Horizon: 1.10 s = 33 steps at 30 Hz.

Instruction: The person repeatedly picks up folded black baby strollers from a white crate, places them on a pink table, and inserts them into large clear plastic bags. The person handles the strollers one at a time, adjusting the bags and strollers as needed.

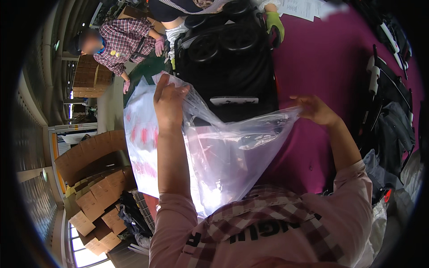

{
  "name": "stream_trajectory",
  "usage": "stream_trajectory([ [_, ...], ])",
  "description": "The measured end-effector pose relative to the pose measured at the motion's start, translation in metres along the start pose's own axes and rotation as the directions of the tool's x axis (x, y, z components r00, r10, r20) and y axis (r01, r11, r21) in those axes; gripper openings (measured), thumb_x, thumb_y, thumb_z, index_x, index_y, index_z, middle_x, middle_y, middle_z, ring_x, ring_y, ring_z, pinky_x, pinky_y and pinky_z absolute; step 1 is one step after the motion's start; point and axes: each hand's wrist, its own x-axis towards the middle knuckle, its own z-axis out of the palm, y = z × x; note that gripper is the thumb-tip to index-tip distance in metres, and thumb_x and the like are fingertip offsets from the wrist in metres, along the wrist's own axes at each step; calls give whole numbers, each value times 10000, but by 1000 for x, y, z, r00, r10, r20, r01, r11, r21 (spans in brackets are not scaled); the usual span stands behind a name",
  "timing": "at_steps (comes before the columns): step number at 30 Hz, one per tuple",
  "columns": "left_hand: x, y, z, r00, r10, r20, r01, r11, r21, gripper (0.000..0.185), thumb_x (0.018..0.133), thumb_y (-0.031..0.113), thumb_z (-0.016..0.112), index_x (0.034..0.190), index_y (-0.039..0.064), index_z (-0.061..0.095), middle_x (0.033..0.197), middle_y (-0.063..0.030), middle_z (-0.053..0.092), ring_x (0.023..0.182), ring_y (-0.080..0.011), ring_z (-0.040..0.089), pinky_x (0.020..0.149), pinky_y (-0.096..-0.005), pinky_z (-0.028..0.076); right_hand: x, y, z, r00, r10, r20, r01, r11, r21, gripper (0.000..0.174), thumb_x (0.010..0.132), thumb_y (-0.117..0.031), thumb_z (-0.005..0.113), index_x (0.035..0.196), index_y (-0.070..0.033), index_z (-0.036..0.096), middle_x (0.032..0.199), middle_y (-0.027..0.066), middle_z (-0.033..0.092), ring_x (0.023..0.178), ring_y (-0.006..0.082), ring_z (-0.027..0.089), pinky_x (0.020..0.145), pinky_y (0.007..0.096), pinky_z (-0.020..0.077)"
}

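Note:
Between my two hands a clear plastic bag [231,147] is stretched out, its mouth edge pulled wide. My left hand [169,98] grips one upper corner. My right hand [315,109] pinches the opposite corner, fingers partly hidden by blur. Just beyond the bag lies a folded black stroller [228,73] with black wheels [204,47] at its far end and a white label bearing writing [234,100] near its close end. Under and beside my left forearm is a pile of plastic bags with red print [142,137].
A co-worker's green-gloved hand [275,28] is at the stroller's far right. Another person in a plaid shirt [124,40] stands at far left. Purple cloth [308,60] covers the table; more folded strollers [385,100] line the right. Cardboard boxes [100,194] are stacked at left.

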Motion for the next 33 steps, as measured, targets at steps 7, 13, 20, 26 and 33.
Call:
stream_trajectory([
  [7,72,-15,40,887,-462,7,430,820,-377,315,968,172,479,1208,-30,456,1242,-154,511,1073,-341,622,928,-414,486,124,108,-51,560,439,-703,80,816,573,198,908,-258,616,885,-61,599,841,69,646,748,142,598,684,299,500],
  [13,92,-31,47,910,-405,-90,354,870,-342,406,972,163,466,1326,-16,382,1272,-180,475,1124,-353,581,942,-437,483,25,158,111,885,466,-4,-167,327,930,551,890,-428,660,1276,-53,546,1169,82,619,1026,216,608,879,399,503],
  [20,42,23,43,975,-208,76,194,968,160,525,996,255,467,1444,6,353,1446,-156,378,1261,-276,496,1034,-393,410,98,151,34,898,435,-64,-380,842,383,341,809,-214,713,1117,-98,625,1039,108,660,927,230,648,819,391,533],
  [26,-11,55,3,968,168,185,-209,950,231,460,978,81,482,1425,26,390,1518,-159,281,1257,-274,483,1008,-377,419,213,102,-90,359,23,-933,-390,912,-128,448,773,-404,745,955,-10,637,856,194,694,825,352,678,753,428,529],
  [33,-72,34,-23,961,165,222,-205,963,176,423,989,98,473,1399,10,416,1513,-161,292,1204,-264,521,959,-346,456,34,162,133,643,354,-679,-67,909,410,251,961,-209,499,870,11,580,687,99,643,546,169,623,501,322,494],
])
